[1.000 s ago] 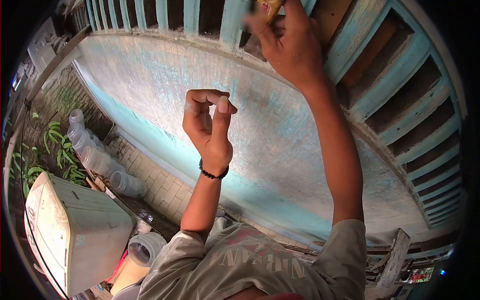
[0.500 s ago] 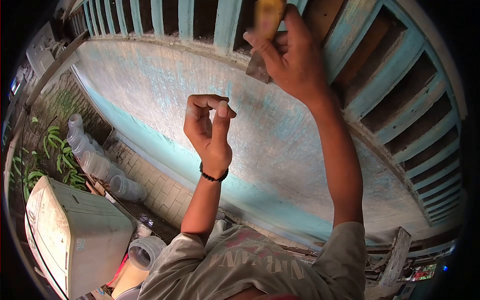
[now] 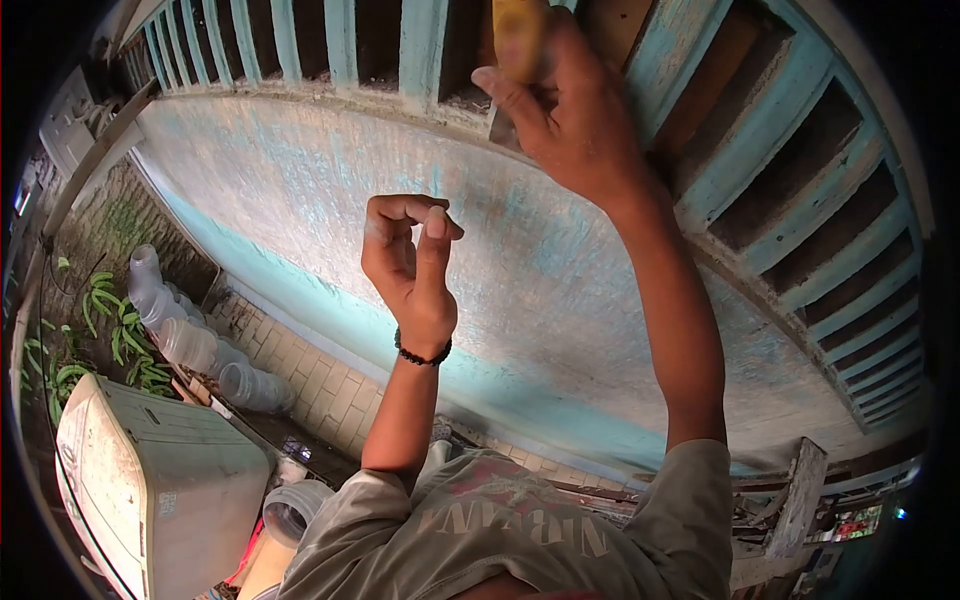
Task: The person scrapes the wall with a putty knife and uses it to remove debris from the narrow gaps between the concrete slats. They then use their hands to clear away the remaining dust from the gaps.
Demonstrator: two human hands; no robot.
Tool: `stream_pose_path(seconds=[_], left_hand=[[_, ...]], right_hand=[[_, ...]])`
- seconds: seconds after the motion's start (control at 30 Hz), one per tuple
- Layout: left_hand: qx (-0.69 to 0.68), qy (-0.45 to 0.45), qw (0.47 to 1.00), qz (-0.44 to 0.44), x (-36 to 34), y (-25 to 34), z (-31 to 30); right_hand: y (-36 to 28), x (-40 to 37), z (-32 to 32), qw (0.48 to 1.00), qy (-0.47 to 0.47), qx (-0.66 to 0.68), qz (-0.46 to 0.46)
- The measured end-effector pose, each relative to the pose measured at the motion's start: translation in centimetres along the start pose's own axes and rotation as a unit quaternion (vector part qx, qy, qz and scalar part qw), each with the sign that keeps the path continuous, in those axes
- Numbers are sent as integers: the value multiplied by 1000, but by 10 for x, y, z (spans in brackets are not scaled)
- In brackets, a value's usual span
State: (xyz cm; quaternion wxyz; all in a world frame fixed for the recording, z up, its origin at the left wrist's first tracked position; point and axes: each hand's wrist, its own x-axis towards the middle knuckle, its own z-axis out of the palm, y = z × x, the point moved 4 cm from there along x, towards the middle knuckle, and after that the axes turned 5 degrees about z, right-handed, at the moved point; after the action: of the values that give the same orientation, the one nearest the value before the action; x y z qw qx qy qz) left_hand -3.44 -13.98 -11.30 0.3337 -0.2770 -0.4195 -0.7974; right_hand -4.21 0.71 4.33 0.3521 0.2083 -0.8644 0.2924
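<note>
My right hand (image 3: 575,125) is raised at the top of the view, its fingers closed around a scraper with a yellow handle (image 3: 520,40). Part of its flat metal blade (image 3: 502,130) shows below the fingers, close to the ledge under the slats; the rest is hidden. My left hand (image 3: 412,260), with a black beaded bracelet on the wrist, hovers before the wall. Its thumb and curled fingers meet at the tips, and I see nothing in them. Behind both hands is the wall (image 3: 300,180), patchy grey-white with flaking turquoise paint.
Turquoise slats (image 3: 420,50) run along the wall's top edge. To the lower left stand a dirty white bin-like box (image 3: 200,490) and several clear plastic containers (image 3: 190,340), near green leaves (image 3: 100,300). A weathered wooden post (image 3: 800,495) is at lower right.
The view has shifted slightly. My right hand has moved a little left and up with the scraper, and less of the blade shows. My left hand keeps its curled shape.
</note>
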Motion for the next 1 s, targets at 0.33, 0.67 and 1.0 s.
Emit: stream_pose_path(seconds=[0.33,0.67,1.0], left_hand=[[19,9,1000,-14,0,2,-5],[13,-5,1000,-21,-4,-1,-2],[14,-6,1000,-28,-5,1,3]], right_hand=[[5,2,5,993,27,87,-72],[10,-6,-2,994,18,28,-105],[8,-9,-1,997,36,9,-71]])
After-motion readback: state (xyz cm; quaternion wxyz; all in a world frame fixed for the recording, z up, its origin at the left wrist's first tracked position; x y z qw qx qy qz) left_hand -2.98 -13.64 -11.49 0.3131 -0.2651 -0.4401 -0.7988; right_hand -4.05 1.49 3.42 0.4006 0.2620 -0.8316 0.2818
